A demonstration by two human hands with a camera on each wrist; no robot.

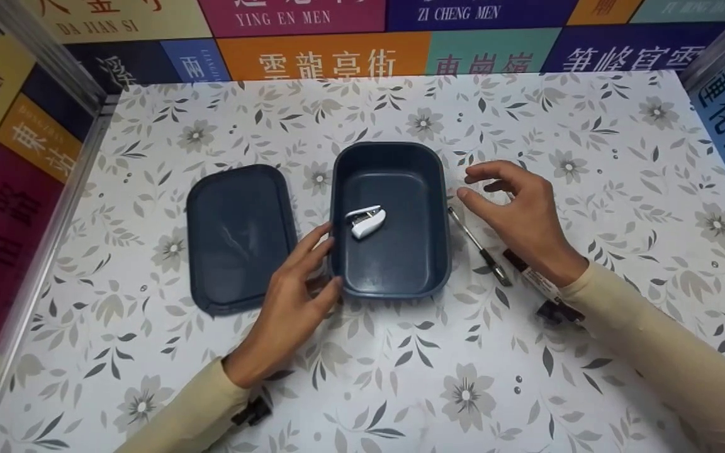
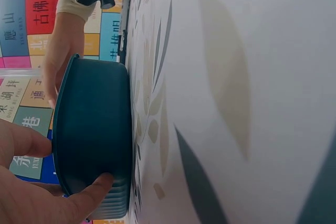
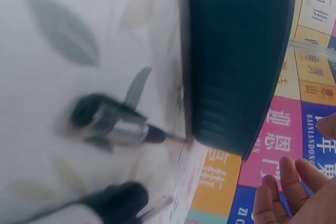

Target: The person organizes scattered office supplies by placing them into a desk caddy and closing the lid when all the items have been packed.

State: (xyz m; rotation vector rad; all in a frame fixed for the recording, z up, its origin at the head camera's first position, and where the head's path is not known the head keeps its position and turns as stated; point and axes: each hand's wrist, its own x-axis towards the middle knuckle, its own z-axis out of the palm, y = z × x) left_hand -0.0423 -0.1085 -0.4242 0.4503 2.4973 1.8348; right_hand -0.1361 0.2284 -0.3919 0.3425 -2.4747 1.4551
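A dark blue rectangular box point(image 1: 400, 258) stands uncovered on the table, with a small white stapler point(image 1: 369, 224) lying inside near its left wall. My left hand point(image 1: 288, 308) touches the outside of the box at its left wall and near-left corner; in the left wrist view its fingertips rest against the box wall point(image 2: 94, 124). To the right of the box, my right hand point(image 1: 523, 211) hovers with its fingers spread in a loose curve and nothing in them. Below that hand lie a pen point(image 1: 485, 255) and a dark-capped marker point(image 1: 539, 280), the marker partly hidden by the wrist.
A dark blue lid point(image 1: 240, 239) lies flat to the left of the box, close to the left hand. The tabletop point(image 1: 362, 384) has a grey floral covering. Colourful panels with printed characters point(image 1: 325, 56) rise behind the table and at both sides.
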